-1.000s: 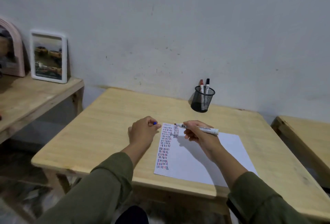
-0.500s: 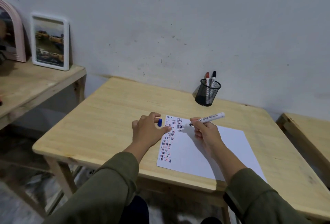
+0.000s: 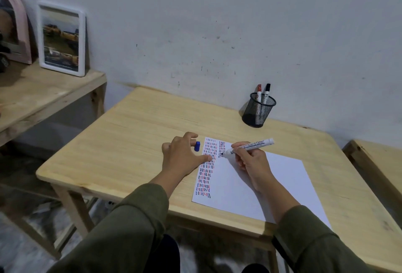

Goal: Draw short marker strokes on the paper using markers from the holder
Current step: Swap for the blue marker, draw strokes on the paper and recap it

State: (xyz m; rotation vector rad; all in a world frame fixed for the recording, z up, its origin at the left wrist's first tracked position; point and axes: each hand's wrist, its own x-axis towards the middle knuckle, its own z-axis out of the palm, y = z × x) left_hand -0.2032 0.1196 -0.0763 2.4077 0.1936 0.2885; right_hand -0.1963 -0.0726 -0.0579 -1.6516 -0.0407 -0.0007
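A plain home room: bare scuffed wall (image 3: 217,22), simple wooden surface (image 3: 130,142), framed photo (image 3: 61,39) leaning on a side shelf (image 3: 32,98)

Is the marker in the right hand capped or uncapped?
Uncapped: the marker has its bare tip on the paper; the left hand holds a blue cap.

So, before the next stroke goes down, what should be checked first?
1. Marker uncapped, tip down at the paper: ok.
2. Right hand grips the marker: ok.
3. Left hand rests its thumb on the paper's edge to steady it: ok.
4. Cap held in the left hand, within reach: ok.
5. Blank room on the paper beside the strokes: ok.
6. Enough ink in the marker: cannot tell.
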